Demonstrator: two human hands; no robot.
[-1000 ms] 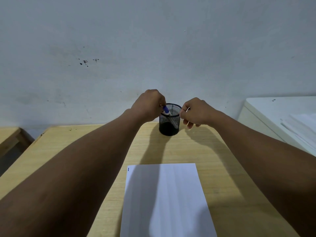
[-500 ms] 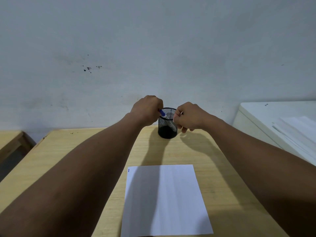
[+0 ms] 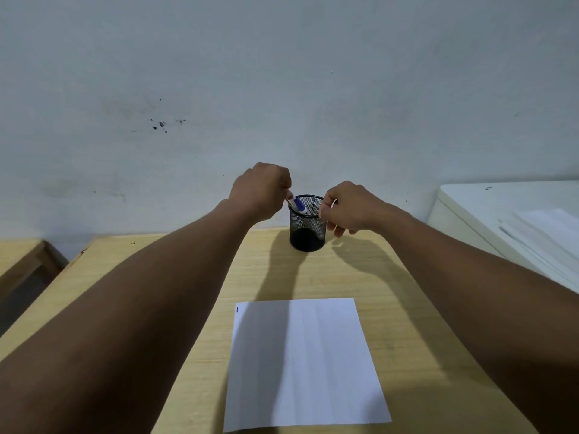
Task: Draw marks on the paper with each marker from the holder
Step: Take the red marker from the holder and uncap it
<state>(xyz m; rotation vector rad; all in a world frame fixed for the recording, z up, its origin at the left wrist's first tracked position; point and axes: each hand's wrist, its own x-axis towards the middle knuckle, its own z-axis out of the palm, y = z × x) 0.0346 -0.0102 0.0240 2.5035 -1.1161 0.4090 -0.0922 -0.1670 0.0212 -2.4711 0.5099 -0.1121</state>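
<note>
pale wooden table (image 3: 391,308) against bare grey wall (image 3: 282,73).

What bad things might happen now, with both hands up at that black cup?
1. The cup is light mesh and stands near the table's far edge. The left hand grips a blue marker slanted against the rim, so a sideways pull might tip it, unless the right hand steadies it.
2. The paper lies loose, with both forearms above it; pulling back could nudge it askew.
</note>
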